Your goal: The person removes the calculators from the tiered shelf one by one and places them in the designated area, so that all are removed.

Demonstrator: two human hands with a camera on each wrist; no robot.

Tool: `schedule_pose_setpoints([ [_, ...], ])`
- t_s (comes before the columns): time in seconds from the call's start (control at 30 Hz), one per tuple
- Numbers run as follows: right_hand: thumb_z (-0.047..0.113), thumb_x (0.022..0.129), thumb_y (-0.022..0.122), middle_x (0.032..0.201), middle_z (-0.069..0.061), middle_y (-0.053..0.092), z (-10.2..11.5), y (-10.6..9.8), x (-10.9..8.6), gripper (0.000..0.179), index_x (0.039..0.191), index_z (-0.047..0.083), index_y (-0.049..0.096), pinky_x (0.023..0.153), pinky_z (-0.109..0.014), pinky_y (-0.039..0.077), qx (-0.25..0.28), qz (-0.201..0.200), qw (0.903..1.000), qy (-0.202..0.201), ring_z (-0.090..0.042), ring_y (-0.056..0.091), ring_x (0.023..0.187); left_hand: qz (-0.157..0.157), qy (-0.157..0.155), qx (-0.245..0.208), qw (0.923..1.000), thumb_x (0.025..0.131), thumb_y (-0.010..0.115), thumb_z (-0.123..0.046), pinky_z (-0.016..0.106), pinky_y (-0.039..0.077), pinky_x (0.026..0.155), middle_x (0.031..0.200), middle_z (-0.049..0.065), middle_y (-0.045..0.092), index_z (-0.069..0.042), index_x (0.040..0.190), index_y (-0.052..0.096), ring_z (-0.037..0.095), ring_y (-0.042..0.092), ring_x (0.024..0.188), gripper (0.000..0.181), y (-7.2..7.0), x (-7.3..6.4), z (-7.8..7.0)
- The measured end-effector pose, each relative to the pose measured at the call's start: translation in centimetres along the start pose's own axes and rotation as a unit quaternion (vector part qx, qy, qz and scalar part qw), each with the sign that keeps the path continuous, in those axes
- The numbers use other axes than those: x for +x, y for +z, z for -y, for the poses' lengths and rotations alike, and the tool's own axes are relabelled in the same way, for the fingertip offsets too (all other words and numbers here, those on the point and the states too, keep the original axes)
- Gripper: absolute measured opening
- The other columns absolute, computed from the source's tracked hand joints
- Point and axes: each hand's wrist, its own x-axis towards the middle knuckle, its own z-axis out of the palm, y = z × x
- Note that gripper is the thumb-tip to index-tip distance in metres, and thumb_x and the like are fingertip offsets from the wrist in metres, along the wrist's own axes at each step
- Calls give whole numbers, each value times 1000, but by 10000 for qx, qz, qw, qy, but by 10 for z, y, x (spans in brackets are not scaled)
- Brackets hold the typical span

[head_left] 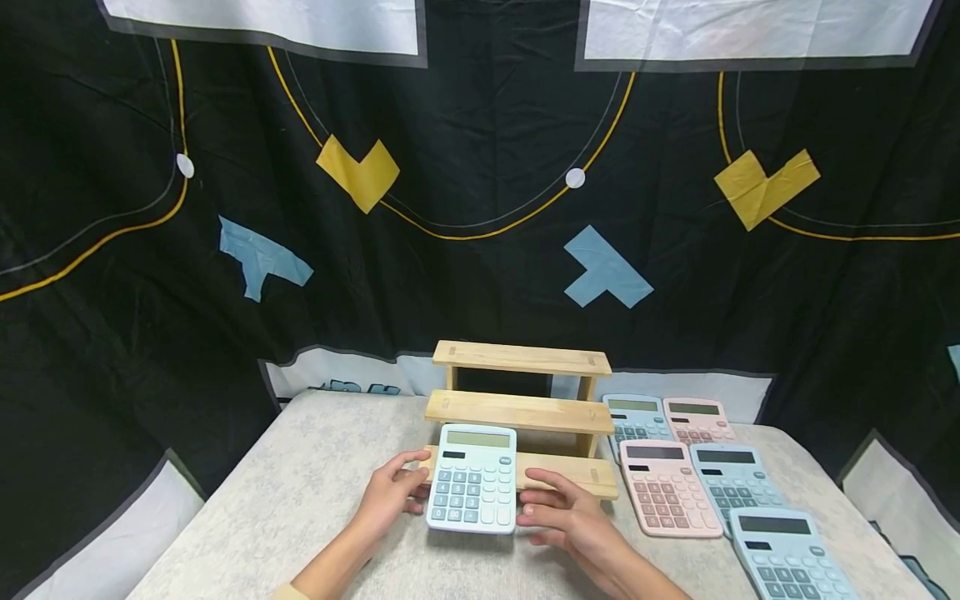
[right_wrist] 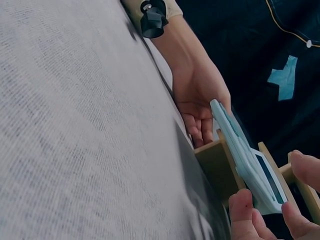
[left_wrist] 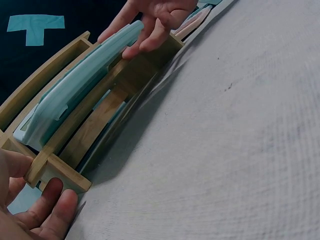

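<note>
A light blue calculator (head_left: 472, 479) leans upright at the front of a three-tier wooden stand (head_left: 519, 409), keys facing me. Seen from the side in the left wrist view, the calculator (left_wrist: 82, 90) rises above the lowest tier. My left hand (head_left: 386, 496) is at the left end of that tier, with loosely bent fingers around the board's end (left_wrist: 62, 172); firm contact is unclear. Beside the calculator's right edge is my right hand (head_left: 566, 525), its fingers spread and relaxed. In the right wrist view, its fingertips (right_wrist: 241, 205) are close to the calculator (right_wrist: 250, 162); whether they touch is unclear.
Right of the stand lie several calculators: a pink one (head_left: 670, 490), a blue one (head_left: 733, 475), a nearer blue one (head_left: 791, 554), and at the back one blue (head_left: 636, 417) and one pink (head_left: 697, 421). A dark cloth (head_left: 480, 292) hangs behind the grey table (head_left: 300, 492).
</note>
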Motion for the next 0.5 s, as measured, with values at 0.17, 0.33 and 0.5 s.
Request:
schedule_pose_setpoints([
  [0.17,12,91,72,128,-17,60,-2,5,3,69,150,2,38,82,-36,58,15,88,10000,-34,-22,69,97,2,-5,11,10000,99,61,-21,35,60,67,96,10,69,-8,137,59,18,68,81,40,0,0,0],
  [0.33,10,89,73,127,-17,60,-4,11,6,68,148,2,41,80,-35,58,24,120,9999,-8,-19,68,94,-1,-12,26,10000,100,59,-20,36,60,68,96,10,69,-7,138,58,18,68,81,40,-1,0,0],
  [0.5,1,86,70,125,-18,59,-8,15,8,68,148,1,42,76,-35,59,122,210,9997,-50,-18,65,87,-10,-31,13,10000,100,60,-21,37,60,69,96,9,70,-7,138,57,18,68,82,41,-2,0,0],
])
